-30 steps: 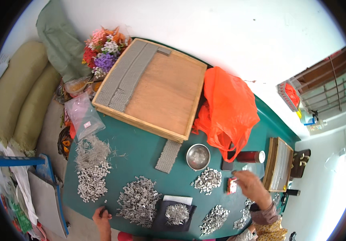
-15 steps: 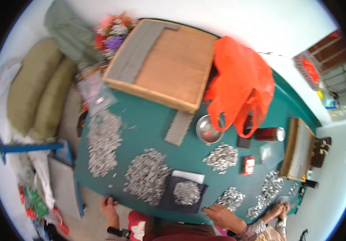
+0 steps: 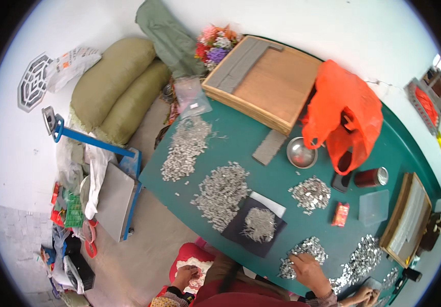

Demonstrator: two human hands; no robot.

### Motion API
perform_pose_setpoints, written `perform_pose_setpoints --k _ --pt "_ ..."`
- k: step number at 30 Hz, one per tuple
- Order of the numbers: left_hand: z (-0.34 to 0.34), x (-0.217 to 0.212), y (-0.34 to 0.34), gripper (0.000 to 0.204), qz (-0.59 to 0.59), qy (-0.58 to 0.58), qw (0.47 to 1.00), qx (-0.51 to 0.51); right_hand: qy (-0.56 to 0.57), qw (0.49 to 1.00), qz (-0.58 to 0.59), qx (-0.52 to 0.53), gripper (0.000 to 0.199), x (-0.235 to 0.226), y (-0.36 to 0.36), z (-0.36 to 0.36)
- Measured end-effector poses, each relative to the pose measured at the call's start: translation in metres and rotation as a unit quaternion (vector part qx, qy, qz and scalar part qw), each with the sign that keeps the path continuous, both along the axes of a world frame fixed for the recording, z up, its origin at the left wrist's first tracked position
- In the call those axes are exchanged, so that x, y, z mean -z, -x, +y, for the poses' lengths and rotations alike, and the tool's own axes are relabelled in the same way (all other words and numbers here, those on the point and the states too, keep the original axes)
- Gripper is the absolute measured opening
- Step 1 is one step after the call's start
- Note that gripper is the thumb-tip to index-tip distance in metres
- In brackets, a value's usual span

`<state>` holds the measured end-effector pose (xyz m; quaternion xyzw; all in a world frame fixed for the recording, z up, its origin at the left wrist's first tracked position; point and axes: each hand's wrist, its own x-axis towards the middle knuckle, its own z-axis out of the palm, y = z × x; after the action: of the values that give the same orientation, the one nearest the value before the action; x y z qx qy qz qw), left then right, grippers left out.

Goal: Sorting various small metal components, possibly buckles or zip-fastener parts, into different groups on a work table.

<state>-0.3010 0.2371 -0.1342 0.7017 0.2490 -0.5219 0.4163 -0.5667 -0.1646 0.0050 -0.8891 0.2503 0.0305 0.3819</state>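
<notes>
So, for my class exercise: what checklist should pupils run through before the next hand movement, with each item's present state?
1. Right hand at a pile of silvery pieces: ok.
2. Right hand gripping a piece: cannot tell.
3. Left hand over the green table: not ok, it is off the edge, by the red cushion.
4. Wiry bundle on the dark cloth: ok.
5. Metal bowl upright: ok.

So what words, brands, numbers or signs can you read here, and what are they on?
None can be read with certainty.
White sack by the wall: orange and dark marks, too blurred.
Small red packet on the table: print too small.
White label on the clear plastic bag: too small.
</notes>
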Motion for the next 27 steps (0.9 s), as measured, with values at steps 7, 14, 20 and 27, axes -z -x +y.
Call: perform_pose_setpoints --k 7,14,20,27 --pt "0.015 -0.006 -0.002 0.018 -0.031 -0.019 0.999 0.025 -0.110 0.990 -0.077 -0.038 0.026 0.038 0.003 0.049" --pt "0.000 0.035 -0.077 0.018 -0.072 -0.051 0.985 0.151 -0.090 0.995 -0.035 0.008 0.024 0.052 -0.031 0.082" --pt "-0.014 0.094 -0.165 0.014 -0.105 0.027 0.987 0.116 -0.078 0.986 0.008 0.147 0.026 0.088 -0.077 0.097" --pt "-0.023 0.118 -0.209 0.023 -0.060 0.043 0.997 0.015 0.040 0.972 0.056 0.225 0.027 0.126 -0.102 0.124"
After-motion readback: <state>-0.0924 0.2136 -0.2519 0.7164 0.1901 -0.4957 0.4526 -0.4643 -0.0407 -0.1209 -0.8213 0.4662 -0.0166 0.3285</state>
